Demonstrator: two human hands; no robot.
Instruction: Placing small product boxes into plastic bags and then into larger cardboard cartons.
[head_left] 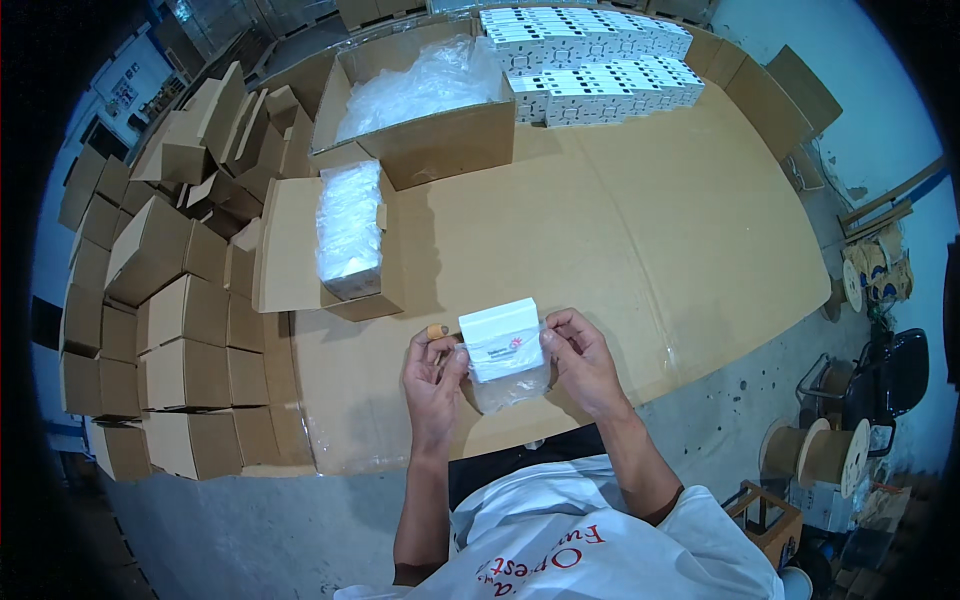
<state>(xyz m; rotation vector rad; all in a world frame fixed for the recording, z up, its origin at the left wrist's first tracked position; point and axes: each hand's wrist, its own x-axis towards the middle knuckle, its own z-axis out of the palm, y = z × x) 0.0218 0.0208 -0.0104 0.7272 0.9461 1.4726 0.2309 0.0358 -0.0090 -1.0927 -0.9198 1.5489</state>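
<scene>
Between my two hands, above the cardboard-covered table (600,250), is a small white box (498,322) with printing on its face. Its lower part sits in a clear plastic bag (512,393), while its top end sticks out. My left hand (434,385) pinches the left edge of the bag and box; one finger wears a tan wrap. On the other side, my right hand (585,362) grips the right edge with thumb and fingers. Farther off to the left, an open carton (390,290) holds a row of white boxes wrapped in clear plastic (349,225).
A large carton (450,150) of clear plastic bags (425,85) stands at the back. Stacked white boxes (600,85) fill the far edge. Brown cartons (180,370) pile up at left. Cable spools (845,455) and a black chair (890,370) stand on the floor at right.
</scene>
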